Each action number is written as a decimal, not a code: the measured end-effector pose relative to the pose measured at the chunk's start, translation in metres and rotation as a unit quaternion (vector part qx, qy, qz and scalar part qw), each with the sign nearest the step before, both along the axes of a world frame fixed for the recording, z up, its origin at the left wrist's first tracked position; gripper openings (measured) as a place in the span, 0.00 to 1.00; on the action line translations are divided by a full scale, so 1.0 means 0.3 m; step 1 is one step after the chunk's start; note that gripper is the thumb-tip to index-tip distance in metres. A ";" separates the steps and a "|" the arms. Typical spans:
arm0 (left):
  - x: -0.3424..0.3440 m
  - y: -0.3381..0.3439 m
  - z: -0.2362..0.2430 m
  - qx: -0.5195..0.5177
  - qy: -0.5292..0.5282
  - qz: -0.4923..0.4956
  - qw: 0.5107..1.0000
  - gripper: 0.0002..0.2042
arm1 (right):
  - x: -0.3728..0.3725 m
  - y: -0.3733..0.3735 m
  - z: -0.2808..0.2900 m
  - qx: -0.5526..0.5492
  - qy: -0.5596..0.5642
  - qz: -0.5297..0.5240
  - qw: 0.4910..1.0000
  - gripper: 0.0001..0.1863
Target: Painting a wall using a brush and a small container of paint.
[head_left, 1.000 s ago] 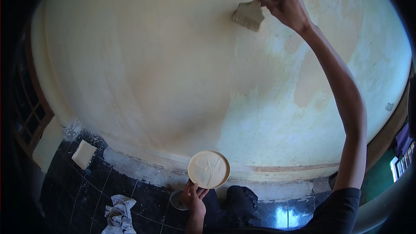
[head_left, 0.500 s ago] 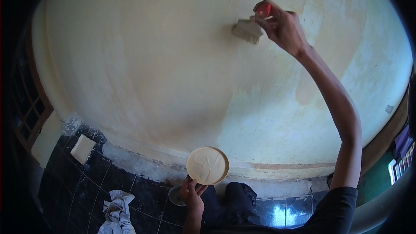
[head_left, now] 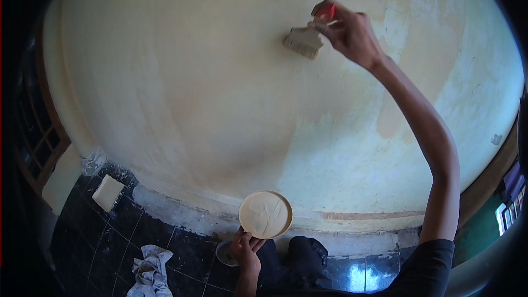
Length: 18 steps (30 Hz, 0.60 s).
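My right hand [head_left: 349, 33] grips a wide flat paintbrush [head_left: 306, 41] by its red handle. The bristles point down and left against the upper part of a cream wall [head_left: 225, 82], or very close to it. Low in the middle, my left hand [head_left: 246, 250] holds a round container [head_left: 265, 214] of cream paint by its near left rim, fingers beneath it. Streaks mark the surface of the paint. On the wall, darker, damp-looking cream covers the middle, while paler, patchy areas show to the lower right.
On the black tiled floor [head_left: 129, 217] at left lie a cream rectangular slab [head_left: 108, 193] and a crumpled grey cloth [head_left: 149, 271]. A grey round container [head_left: 226, 253] stands beside my left hand. Far left is a brown-framed window [head_left: 41, 132]; a purple cloth [head_left: 514, 181] hangs far right.
My right hand has moved the paintbrush a little to the left along the wall. The container in my left hand sits slightly lower in view.
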<state>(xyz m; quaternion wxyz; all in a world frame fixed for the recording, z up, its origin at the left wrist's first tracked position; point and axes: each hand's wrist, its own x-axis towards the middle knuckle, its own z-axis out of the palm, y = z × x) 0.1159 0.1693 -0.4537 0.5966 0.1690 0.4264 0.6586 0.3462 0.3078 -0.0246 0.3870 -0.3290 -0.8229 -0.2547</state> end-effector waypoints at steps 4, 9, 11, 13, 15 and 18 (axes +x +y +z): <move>-0.002 -0.010 0.010 -0.003 0.002 0.000 1.000 0.22 | 0.110 -0.071 0.084 0.392 -0.141 -0.066 0.907 0.16; -0.020 -0.010 -0.021 -0.021 0.007 0.004 1.000 0.22 | 0.289 -0.128 -0.347 0.259 -0.302 -0.115 0.910 0.18; -0.019 0.003 -0.030 -0.027 0.007 0.006 1.000 0.21 | 0.246 -0.207 -0.404 0.036 -0.254 -0.068 0.964 0.13; -0.010 0.015 -0.032 -0.020 0.019 -0.002 1.000 0.20 | 0.258 -0.204 -0.328 -0.034 -0.103 -0.059 0.992 0.09; 0.007 0.014 -0.022 -0.014 0.019 -0.013 1.000 0.20 | 0.307 -0.199 -0.127 -0.055 0.006 -0.133 0.990 0.08; 0.015 0.024 -0.015 -0.013 0.017 -0.018 1.000 0.20 | 0.353 -0.219 0.039 0.200 -0.053 -0.090 0.974 0.09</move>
